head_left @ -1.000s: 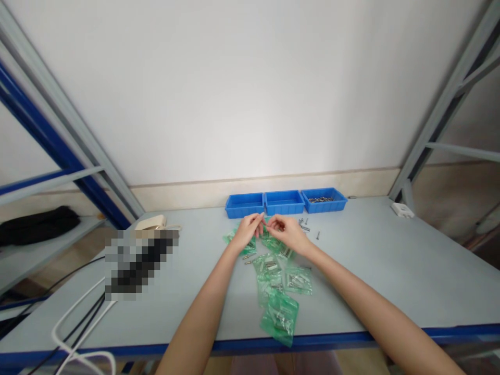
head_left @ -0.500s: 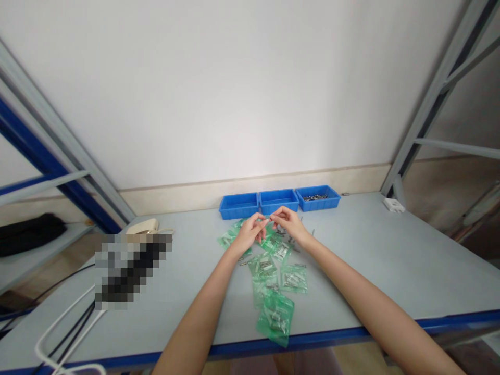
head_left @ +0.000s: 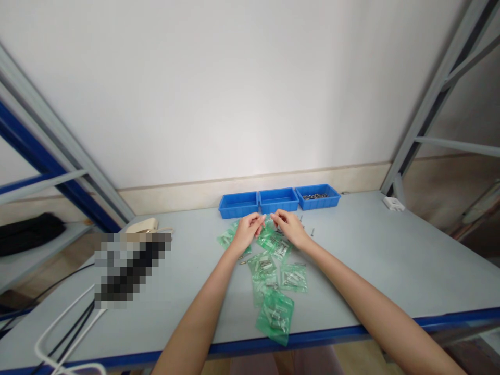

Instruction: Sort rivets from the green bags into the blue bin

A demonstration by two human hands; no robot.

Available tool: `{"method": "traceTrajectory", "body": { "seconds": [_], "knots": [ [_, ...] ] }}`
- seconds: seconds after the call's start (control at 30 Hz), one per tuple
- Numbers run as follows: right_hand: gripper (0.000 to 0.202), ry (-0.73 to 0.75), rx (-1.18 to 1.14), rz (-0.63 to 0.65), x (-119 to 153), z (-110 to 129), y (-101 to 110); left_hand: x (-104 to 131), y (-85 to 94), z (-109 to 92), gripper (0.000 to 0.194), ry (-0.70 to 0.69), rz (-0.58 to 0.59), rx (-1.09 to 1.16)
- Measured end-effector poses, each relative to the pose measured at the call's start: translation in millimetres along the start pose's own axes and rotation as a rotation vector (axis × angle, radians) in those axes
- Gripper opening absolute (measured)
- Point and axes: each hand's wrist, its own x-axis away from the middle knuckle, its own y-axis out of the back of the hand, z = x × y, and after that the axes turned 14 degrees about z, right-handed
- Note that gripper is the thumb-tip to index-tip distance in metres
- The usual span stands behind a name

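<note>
My left hand [head_left: 249, 229] and my right hand [head_left: 288, 225] work close together over the table, both in a pinch. Between their fingertips spans the top of a green plastic bag [head_left: 267, 224], partly hidden by the fingers. Beneath and in front of the hands lie several more green bags with small metal parts inside, such as one bag [head_left: 294, 278] and another bag [head_left: 276, 315] at the front edge. Loose screw-like metal parts are scattered by my right hand, one metal screw [head_left: 312, 232] lying apart.
Along the wall stand a left blue bin [head_left: 239, 212], a middle blue bin [head_left: 278, 208] and a right blue bin [head_left: 320, 204] with metal parts in it. A white adapter [head_left: 393, 203] sits at the right, a cream box [head_left: 142, 226] and white cable [head_left: 41, 333] at the left.
My fingertips have moved slightly apart, with the green bag now showing between them. The bags on the table and the bins stay where they were.
</note>
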Motion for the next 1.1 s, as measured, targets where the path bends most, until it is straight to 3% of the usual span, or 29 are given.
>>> {"method": "traceTrajectory", "body": {
  "seconds": [0.13, 0.37, 0.53, 0.67, 0.77, 0.97, 1.1],
  "knots": [
    [0.017, 0.024, -0.072, -0.022, -2, -6, -2, -1, 0.2, 1, 0.033, 0.028, -0.031, 0.048],
    [0.041, 0.009, -0.061, 0.049, -3, -5, 1, 0, 0.9, -6, 0.040, 0.009, -0.016, 0.007],
    [0.035, 0.012, -0.103, -0.002, -4, -7, 2, -1, 1.4, 0, 0.035, 0.027, -0.022, 0.045],
    [0.039, -0.013, -0.068, 0.098, -6, -8, 9, 0, 2.2, 0, 0.040, 0.001, -0.006, -0.014],
    [0.041, -0.071, -0.006, 0.045, -10, -13, 26, 1, 4.3, -2, 0.047, 0.013, -0.018, 0.013],
    [0.040, -0.494, 0.326, -0.411, -20, -47, 92, 0, 19.9, 3, 0.050, 0.020, -0.162, 0.103],
    [0.041, -0.675, 0.529, -0.437, -19, -71, 126, -1, 30.2, 8, 0.052, 0.030, -0.230, 0.124]
  ]
}}
